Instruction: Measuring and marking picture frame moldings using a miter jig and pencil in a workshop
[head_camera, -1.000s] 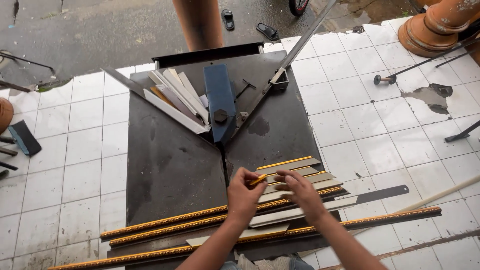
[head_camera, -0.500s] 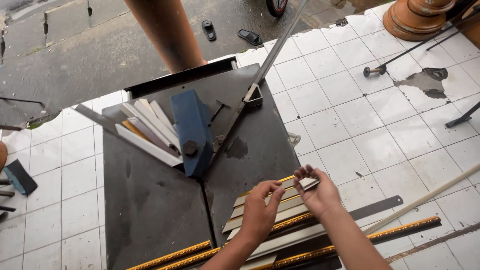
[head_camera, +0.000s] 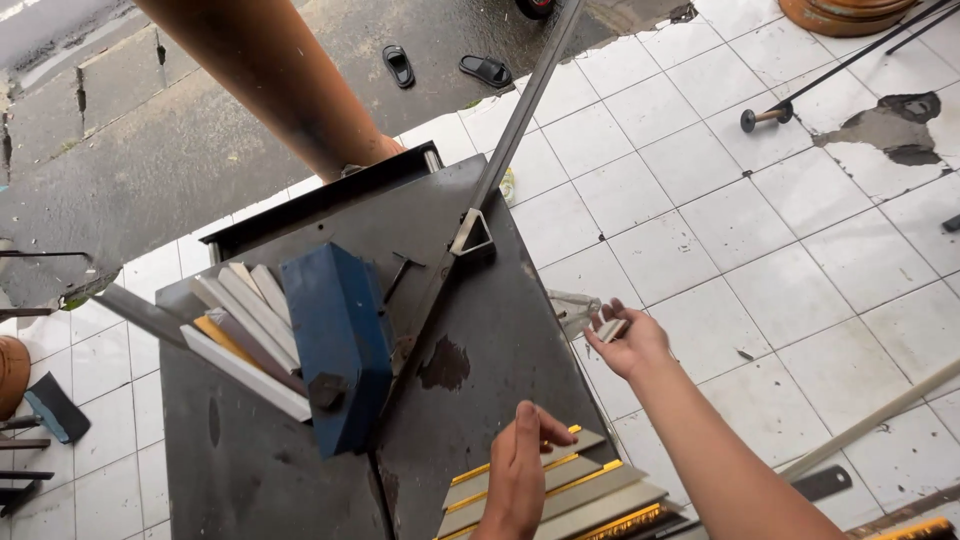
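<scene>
My left hand (head_camera: 518, 472) lies on a stack of grey and gold frame moulding strips (head_camera: 560, 490) at the near end of a dark metal cutting table (head_camera: 480, 330), holding the top strip down. Out past the table's right edge, my right hand (head_camera: 628, 345) pinches a small grey offcut (head_camera: 611, 329) over the white tiled floor (head_camera: 720, 250). A blue block (head_camera: 335, 345) sits mid-table at the foot of a long metal lever (head_camera: 515, 130).
Short cut moulding pieces (head_camera: 245, 335) lean left of the blue block. Another person's leg (head_camera: 275, 80) stands at the table's far end. Crumpled clear plastic (head_camera: 570, 305) hangs at the table's right edge. Sandals (head_camera: 485, 70) lie on the wet concrete.
My right hand has left the strips and swung right past the table edge with a small offcut. My left hand stays on the strips. The view has shifted closer and to the right.
</scene>
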